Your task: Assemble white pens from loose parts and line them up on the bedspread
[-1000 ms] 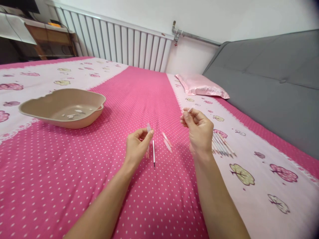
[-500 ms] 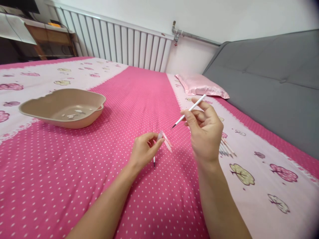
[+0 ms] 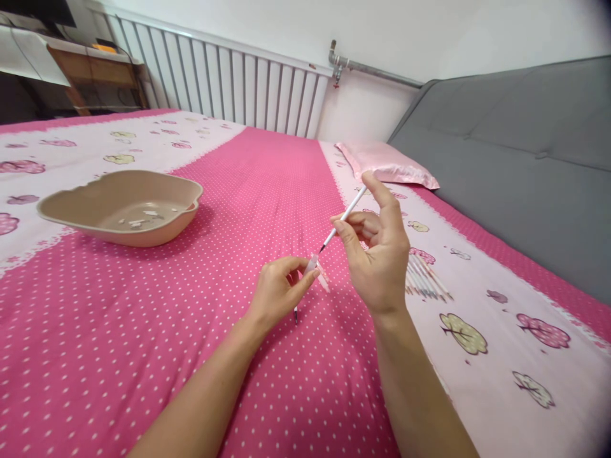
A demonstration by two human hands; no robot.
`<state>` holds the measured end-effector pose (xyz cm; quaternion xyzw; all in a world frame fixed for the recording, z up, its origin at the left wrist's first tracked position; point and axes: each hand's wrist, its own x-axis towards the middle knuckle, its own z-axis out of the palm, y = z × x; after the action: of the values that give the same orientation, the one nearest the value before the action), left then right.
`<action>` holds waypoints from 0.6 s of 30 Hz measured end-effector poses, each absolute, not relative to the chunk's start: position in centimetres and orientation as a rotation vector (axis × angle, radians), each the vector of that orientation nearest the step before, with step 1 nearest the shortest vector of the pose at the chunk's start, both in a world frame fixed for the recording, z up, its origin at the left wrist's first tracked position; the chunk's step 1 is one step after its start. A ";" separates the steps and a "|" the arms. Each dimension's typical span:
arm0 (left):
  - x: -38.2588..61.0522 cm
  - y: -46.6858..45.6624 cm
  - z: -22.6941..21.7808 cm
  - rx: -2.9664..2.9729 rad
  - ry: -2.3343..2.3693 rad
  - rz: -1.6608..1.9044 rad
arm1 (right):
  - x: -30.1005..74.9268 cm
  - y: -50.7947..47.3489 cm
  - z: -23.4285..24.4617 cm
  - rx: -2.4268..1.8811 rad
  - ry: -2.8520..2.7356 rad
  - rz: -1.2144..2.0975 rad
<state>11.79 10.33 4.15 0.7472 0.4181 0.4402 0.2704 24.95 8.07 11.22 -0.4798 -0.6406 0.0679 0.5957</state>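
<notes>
My right hand [image 3: 377, 254] pinches a thin white pen refill [image 3: 344, 217], its dark tip pointing down and left. My left hand [image 3: 277, 289] holds a clear pink pen barrel [image 3: 312, 263] between thumb and fingers, its open end just under the refill's tip. Another refill [image 3: 296, 313] lies on the pink dotted bedspread beneath my left hand, mostly hidden. A second pink barrel piece [image 3: 324, 280] lies just right of my left hand. A row of several pens [image 3: 427, 280] lies on the bedspread behind my right hand.
A tan heart-shaped plastic basin [image 3: 71, 207] with small bits inside sits at the left. A pink satin pillow [image 3: 384, 165] lies at the far right by the grey headboard [image 3: 515, 165]. A white radiator [image 3: 224, 83] lines the far wall.
My right hand turned the refill out of its fist and brought its tip down and left to the barrel. My left hand tilted the barrel toward it.
</notes>
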 end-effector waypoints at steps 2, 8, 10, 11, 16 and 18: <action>11.8 10.3 4.1 2.010 1.121 1.186 | 24.8 8.1 11.2 -1.108 -1.494 0.176; 11.7 10.4 4.0 1.999 1.120 1.184 | 24.7 8.1 11.0 -1.116 -1.501 0.191; 11.7 10.3 4.0 2.001 1.118 1.184 | 24.7 8.1 11.0 -1.124 -1.499 0.184; 11.7 10.3 4.0 2.002 1.117 1.183 | 24.7 8.2 10.9 -1.124 -1.500 0.182; 11.8 10.3 4.0 1.989 1.115 1.187 | 24.6 8.4 10.8 -1.123 -1.518 0.202; 11.8 10.3 4.0 1.983 1.116 1.190 | 24.6 8.4 10.8 -1.127 -1.525 0.211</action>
<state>11.77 10.32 4.01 0.7406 0.4168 0.4447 0.2831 24.62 8.44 10.77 -0.4820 -0.6520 0.0903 0.5782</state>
